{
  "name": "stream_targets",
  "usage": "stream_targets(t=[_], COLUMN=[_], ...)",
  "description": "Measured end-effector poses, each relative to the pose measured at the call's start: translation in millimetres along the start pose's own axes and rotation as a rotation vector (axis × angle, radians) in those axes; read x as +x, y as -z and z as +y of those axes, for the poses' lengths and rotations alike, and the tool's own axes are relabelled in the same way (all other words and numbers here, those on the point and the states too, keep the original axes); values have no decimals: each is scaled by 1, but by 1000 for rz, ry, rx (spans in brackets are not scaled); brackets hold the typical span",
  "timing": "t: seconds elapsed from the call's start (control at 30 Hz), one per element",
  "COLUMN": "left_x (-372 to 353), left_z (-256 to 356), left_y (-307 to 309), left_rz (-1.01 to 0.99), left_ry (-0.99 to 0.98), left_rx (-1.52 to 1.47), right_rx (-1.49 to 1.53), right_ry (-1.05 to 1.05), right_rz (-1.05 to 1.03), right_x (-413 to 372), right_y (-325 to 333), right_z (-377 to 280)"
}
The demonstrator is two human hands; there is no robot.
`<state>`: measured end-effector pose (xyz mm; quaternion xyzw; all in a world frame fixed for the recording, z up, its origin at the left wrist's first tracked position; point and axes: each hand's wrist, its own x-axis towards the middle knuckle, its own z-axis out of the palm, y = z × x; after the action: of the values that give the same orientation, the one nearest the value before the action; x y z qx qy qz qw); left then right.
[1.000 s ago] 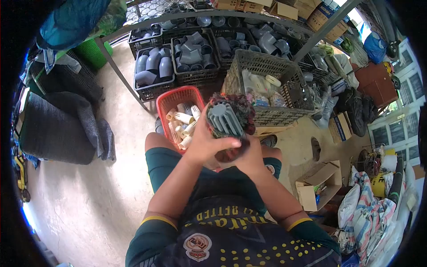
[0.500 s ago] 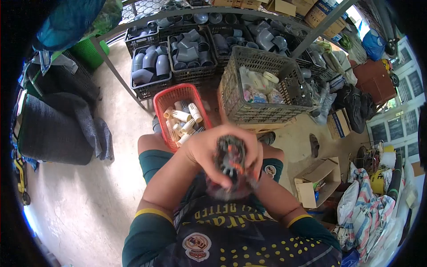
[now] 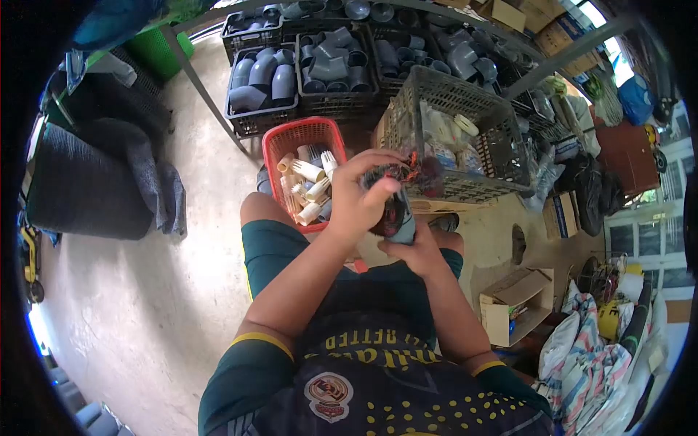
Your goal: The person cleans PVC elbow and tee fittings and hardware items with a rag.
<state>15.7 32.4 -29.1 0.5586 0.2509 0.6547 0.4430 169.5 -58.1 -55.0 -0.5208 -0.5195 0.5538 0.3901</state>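
Observation:
A short grey plastic tube point(image 3: 400, 229) with dark mesh-like material and red strands point(image 3: 409, 173) about its upper end is between my hands, over my lap. My left hand point(image 3: 356, 200) curls around the dark upper part, thumb pointing across it. Lower down, my right hand point(image 3: 418, 251) grips the grey end with thumb and fingers. The far side of the piece is hidden by my fingers. Just left of my left hand stands a red plastic basket point(image 3: 272, 149), holding several cream-coloured slotted tube pieces point(image 3: 307, 171) and some grey ones.
A dark slatted crate point(image 3: 465, 179) with plastic bags inside stands ahead on the right. Black crates point(image 3: 260, 125) of grey pipe elbows line the back under a metal frame point(image 3: 201, 91). An open cardboard box point(image 3: 496, 320) lies right, a dark fabric roll point(image 3: 87, 192) left.
My hands have moved up and away from my chest with the tube. The tube has tipped, now showing its grey side. My right hand has shifted to its lower end.

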Motion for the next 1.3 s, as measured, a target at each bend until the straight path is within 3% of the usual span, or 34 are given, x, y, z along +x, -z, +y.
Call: stream_targets(t=[0.07,0.13,0.23,0.3,0.37,0.43,0.5,0.57,0.67,0.73,0.8,0.87,0.9,0.93,1.03,1.1,1.13,1.17,1.2,1.23,1.3], left_x=[4,6,8,8,-2,-18,-16,21,32,28,31,27,33,34,46,36,32,29,36,39,40], left_z=[-20,-53,-89,-92,-135,-192,-200,-178,-205,-222,-226,-234,-219,-215,-199,-214,-227,-236,-224,-218,-211], left_y=[12,31,58,80,111,172,205,192,193,194,185,192,185,181,155,168,170,168,158,152,154], left_rz=[-68,-129,308,539,597,666,390,845,904,864,859,666,568,561,659,141,59,-23,-13,-19,8], left_ry=[171,378,930,1063,779,731,517,691,481,469,492,503,505,570,727,656,605,550,593,600,659], left_rx=[-255,-424,-624,-415,-846,-937,-1062,-693,-822,-860,-842,-982,-1026,-978,-850,-1300,-1522,-1741,-1752,-1779,-1553], right_rx=[451,497,409,213,-55,-119,-111,-31,48,103,99,40,-43,-128,115,259,308,329,349,359,75], right_ry=[-292,-331,-493,-549,-520,-618,-727,-852,-1060,-930,-844,-807,-656,-506,-430,-295,-181,-53,76,47,-67], right_rz=[-287,-334,-364,-390,-434,-348,-238,-92,-5,158,164,10,-37,-82,-328,-521,-599,-586,-571,-506,-23], right_x=[2,15,53,80,107,125,141,158,181,184,194,204,205,202,191,178,174,174,182,199,240], right_y=[18,25,30,30,10,-13,-32,-43,-47,-61,-61,-44,-42,-40,-7,42,75,111,148,185,250], right_z=[5,23,54,78,109,133,164,211,274,274,278,302,292,267,116,23,-8,-13,-17,-21,-8])
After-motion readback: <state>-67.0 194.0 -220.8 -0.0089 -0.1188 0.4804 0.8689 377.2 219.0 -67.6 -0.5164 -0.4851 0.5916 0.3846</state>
